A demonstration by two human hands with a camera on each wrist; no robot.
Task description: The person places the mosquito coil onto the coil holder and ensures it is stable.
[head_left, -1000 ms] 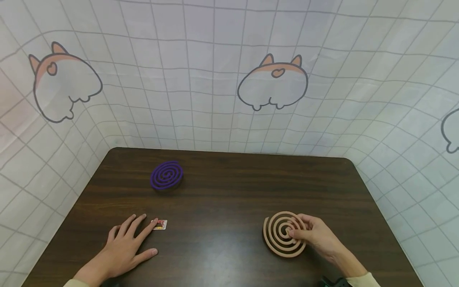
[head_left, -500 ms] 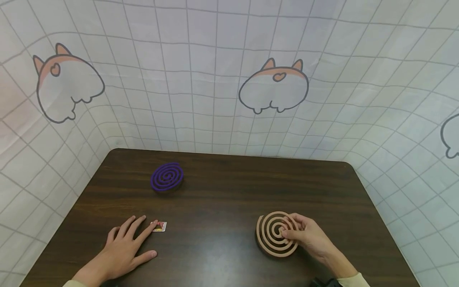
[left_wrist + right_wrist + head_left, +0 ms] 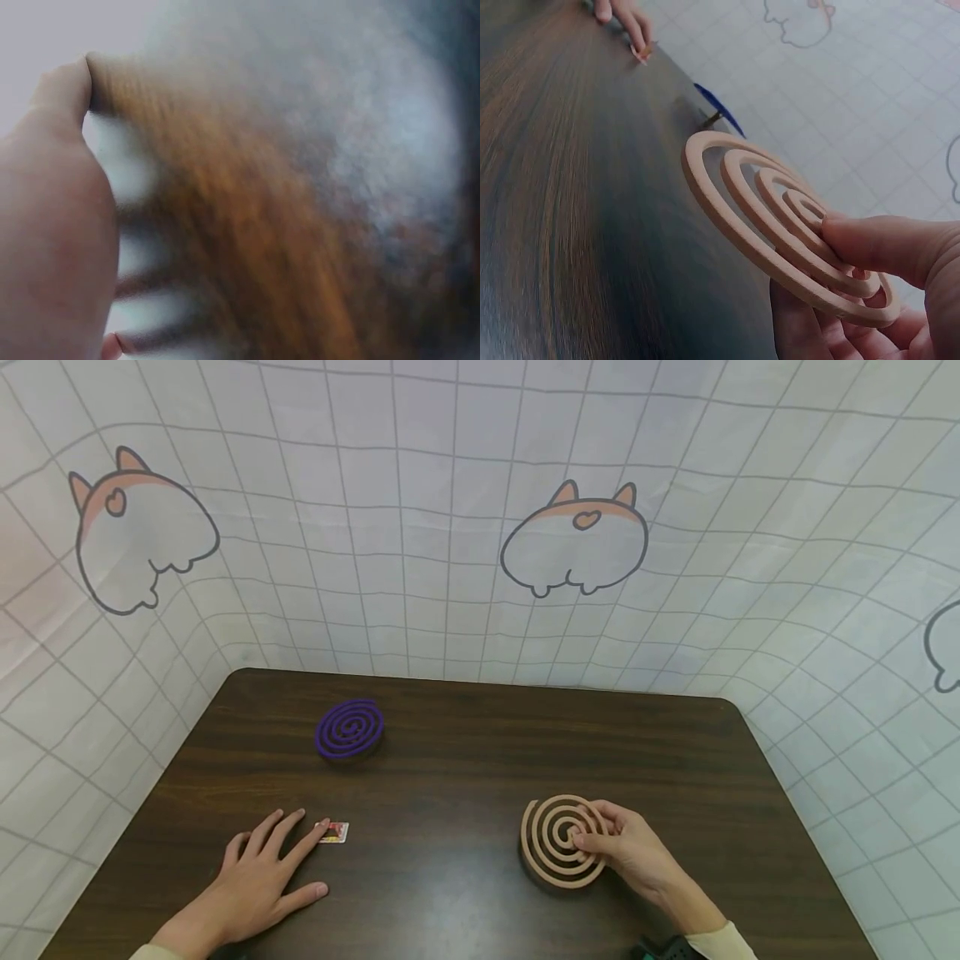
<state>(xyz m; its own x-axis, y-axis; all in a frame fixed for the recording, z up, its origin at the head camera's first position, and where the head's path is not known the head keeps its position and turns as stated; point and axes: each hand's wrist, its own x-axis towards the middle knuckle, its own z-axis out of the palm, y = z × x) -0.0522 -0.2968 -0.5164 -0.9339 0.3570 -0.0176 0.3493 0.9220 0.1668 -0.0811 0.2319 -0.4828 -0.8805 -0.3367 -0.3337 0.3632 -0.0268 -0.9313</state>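
Note:
A tan mosquito coil [image 3: 557, 835] is held above the right half of the table by my right hand [image 3: 641, 856]. The thumb lies on top near the coil's centre, and the other fingers are underneath. In the right wrist view the coil [image 3: 739, 232] is tilted and apart from the tabletop. On the left, my left hand [image 3: 255, 889] rests on the table with fingers spread. Its index fingertip touches a small colourful card [image 3: 337, 834] lying flat and covers part of it. The left wrist view is blurred and shows only part of that hand.
A purple mosquito coil [image 3: 349, 728] stands raised over the table's back left; a small support shows beneath it in the right wrist view. The dark wooden table [image 3: 465, 760] is bordered by a white grid-patterned curtain [image 3: 420, 527] at the back and sides.
My right hand has carried the tan coil leftward and, lately, slightly away from me. The left hand stays in place on the card. The purple coil has not moved.

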